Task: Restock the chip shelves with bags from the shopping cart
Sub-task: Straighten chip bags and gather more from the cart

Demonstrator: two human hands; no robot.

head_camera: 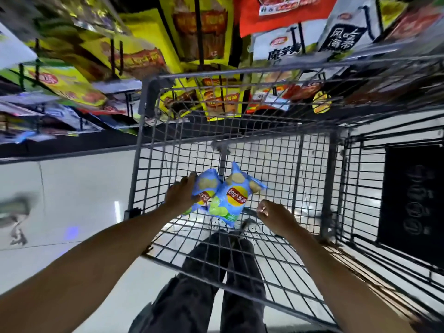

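A pale, glossy tiled floor runs under a grey wire cart, which stands against shelves crowded with yellow, red and white snack bags. Two blue chip bags lie side by side, touching, on the cart's mesh bottom. Two bare arms reach in. The left hand grips the left bag at its edge. The right hand hovers just beside the right bag, fingers curled, holding nothing. Dark trousers show through the mesh.
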